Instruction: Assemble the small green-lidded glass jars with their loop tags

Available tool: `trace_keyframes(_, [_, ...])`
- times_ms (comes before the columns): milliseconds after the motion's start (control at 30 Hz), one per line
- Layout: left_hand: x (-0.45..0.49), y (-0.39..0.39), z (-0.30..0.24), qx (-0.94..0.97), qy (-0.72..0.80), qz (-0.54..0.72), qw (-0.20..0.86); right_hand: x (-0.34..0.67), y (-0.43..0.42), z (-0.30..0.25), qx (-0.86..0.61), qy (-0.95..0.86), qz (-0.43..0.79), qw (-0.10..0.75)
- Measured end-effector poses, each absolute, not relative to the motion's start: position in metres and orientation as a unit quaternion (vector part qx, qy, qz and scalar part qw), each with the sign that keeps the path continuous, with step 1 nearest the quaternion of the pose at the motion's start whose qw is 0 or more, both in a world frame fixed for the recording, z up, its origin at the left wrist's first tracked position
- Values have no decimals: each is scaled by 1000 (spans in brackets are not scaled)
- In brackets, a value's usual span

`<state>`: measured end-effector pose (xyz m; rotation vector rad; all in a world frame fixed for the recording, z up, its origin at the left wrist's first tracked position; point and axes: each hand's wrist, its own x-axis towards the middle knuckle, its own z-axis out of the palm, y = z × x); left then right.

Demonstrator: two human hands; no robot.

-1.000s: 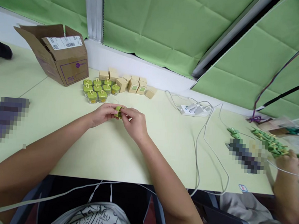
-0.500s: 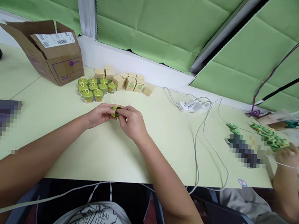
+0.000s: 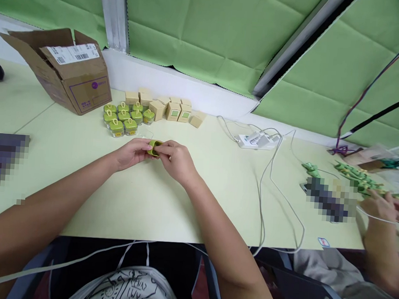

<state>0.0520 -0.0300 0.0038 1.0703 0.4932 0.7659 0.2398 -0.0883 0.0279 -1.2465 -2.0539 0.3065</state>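
Observation:
My left hand (image 3: 131, 153) and my right hand (image 3: 176, 161) meet over the pale green table (image 3: 121, 198), both pinching one small green lid-like piece (image 3: 154, 147) between the fingertips. Just beyond them stands a cluster of several small clear jars with green lids (image 3: 126, 116). Behind those sits a row of several small tan cardboard boxes (image 3: 168, 108).
An open brown shipping carton (image 3: 66, 72) stands at the back left. A white power strip with grey cables (image 3: 256, 140) lies right of centre. At the far right another person's hands (image 3: 383, 208) work among green figures (image 3: 358, 176). Green padded panels form the back wall.
My hands stay together on the green piece, turning it slightly. The other person's hands at the right have shifted a little.

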Motion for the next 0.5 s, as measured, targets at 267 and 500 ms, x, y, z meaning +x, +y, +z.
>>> trace_keyframes(267, [52, -28, 3, 496, 214, 348, 766, 237, -90, 29, -473, -796, 122, 357])
trace_keyframes(500, [49, -24, 1, 464, 210, 369, 777, 241, -87, 25, -450, -803, 108, 374])
